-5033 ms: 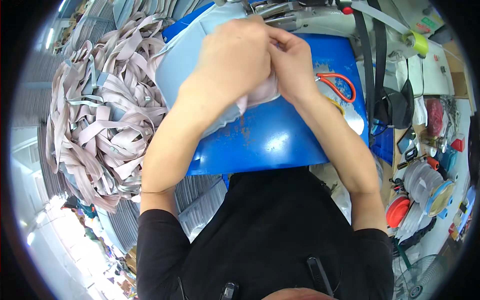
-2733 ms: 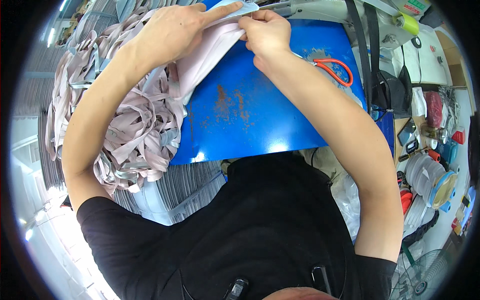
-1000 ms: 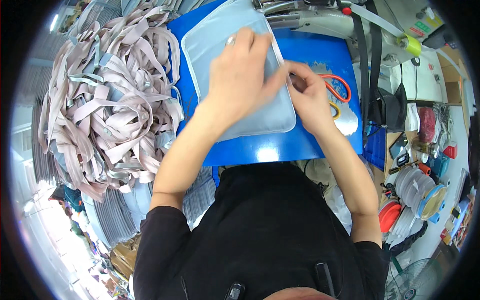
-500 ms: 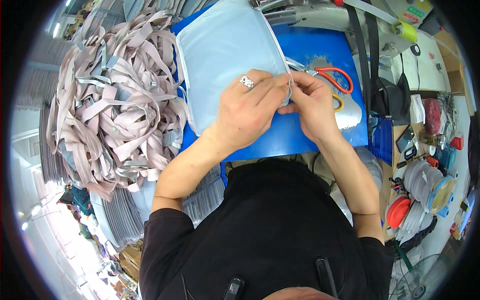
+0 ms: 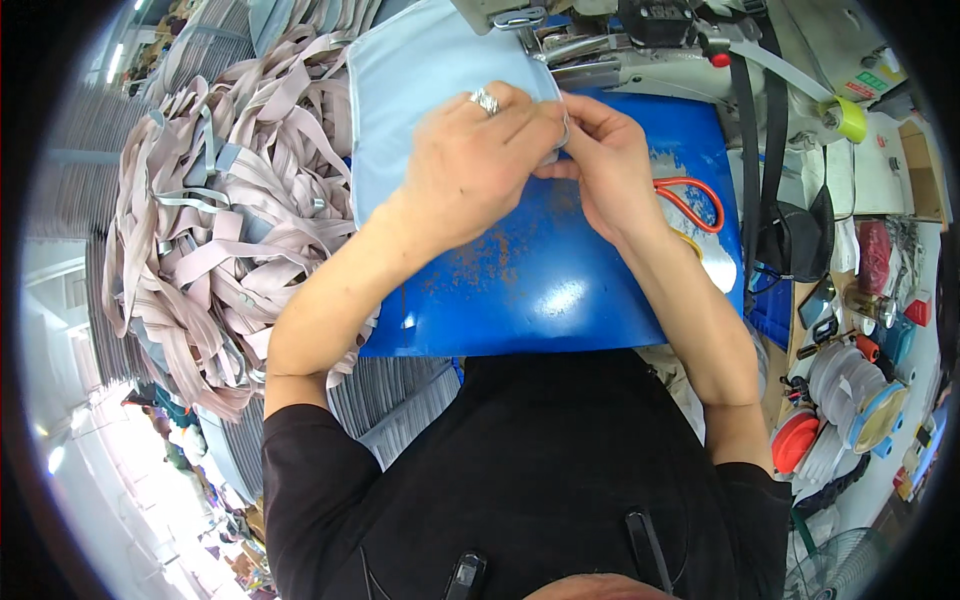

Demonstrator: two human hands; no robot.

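Observation:
A pale blue fabric panel [image 5: 400, 110] with an edged border lies on the blue work surface [image 5: 540, 290]. My left hand [image 5: 475, 155], a ring on one finger, is closed on the panel's right-hand corner. Pinching the same edge from the other side is my right hand [image 5: 610, 160], its thumb and fingertips close to the left hand's. The sewing machine's presser foot area [image 5: 530, 40] sits just beyond the fingers, at the panel's far right edge. Scissors [image 5: 695, 205] with a red handle lie right of my right hand, partly covered by my wrist.
A large heap of pinkish-grey zipper tape [image 5: 240, 220] fills the left side. Stacked grey panels [image 5: 390, 400] stand below it. Black straps [image 5: 770, 130] hang at the right, near a shelf with white spools [image 5: 840, 360] and a red one [image 5: 795, 440].
Both hands have moved away from my body with the panel, bringing its far right edge up to the machine's foot. More of the blue surface now shows near me.

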